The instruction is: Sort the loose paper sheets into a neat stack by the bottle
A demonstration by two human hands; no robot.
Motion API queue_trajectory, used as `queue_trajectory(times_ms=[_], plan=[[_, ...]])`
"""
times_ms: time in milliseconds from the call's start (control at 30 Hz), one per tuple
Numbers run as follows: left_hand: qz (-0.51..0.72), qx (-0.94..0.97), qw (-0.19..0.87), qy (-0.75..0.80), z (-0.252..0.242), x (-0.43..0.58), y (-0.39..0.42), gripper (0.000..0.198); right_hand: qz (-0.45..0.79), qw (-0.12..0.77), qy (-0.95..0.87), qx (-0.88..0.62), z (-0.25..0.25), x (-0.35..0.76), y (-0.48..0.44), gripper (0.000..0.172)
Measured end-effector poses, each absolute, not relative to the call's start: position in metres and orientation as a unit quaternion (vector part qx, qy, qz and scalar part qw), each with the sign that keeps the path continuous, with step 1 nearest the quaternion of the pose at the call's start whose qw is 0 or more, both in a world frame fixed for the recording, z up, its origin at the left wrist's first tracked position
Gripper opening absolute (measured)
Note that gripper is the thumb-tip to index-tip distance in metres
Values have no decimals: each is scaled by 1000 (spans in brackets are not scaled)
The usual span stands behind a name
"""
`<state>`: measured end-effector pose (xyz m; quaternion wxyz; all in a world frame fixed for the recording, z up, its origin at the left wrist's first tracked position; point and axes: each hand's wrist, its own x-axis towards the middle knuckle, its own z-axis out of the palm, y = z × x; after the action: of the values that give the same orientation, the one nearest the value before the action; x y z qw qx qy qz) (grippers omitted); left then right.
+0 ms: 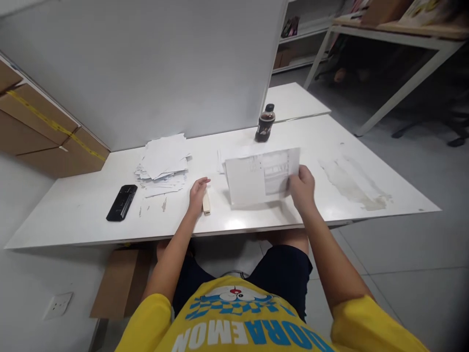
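My right hand (pixel 302 188) is closed on the right edge of a white printed sheet of paper (pixel 256 177), held up above the white table (pixel 91 215). My left hand (pixel 198 193) lies on the table with its fingers stretched forward, touching a small cream stapler (pixel 206 203) at its right side. More white sheets (pixel 234 155) lie flat behind the held paper.
A messy stack of white papers (pixel 163 164) sits left of centre. A black phone (pixel 122 202) lies further left. A dark drink bottle (pixel 265 123) stands near the white partition (pixel 164 68). Cardboard boxes (pixel 44 132) are at the left; another table (pixel 395 34) at the back right.
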<state>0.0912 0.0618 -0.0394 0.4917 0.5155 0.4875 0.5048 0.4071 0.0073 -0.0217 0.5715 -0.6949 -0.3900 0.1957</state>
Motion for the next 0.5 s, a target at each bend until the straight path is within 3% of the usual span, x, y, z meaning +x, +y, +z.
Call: queue_trajectory(times_ms=[100, 233, 367, 500], plan=[[539, 530, 471, 454, -36, 80, 56, 28, 174, 550, -419, -701, -27, 411, 68, 49], [484, 650, 363, 459, -6, 81, 70, 38, 119, 470, -480, -731, -39, 406, 109, 63], [256, 796, 279, 473, 27, 115, 100, 76, 86, 337, -507, -789, -56, 413, 118, 68], [37, 809, 169, 561, 25, 159, 129, 107, 96, 295, -553, -773, -64, 425, 120, 63]])
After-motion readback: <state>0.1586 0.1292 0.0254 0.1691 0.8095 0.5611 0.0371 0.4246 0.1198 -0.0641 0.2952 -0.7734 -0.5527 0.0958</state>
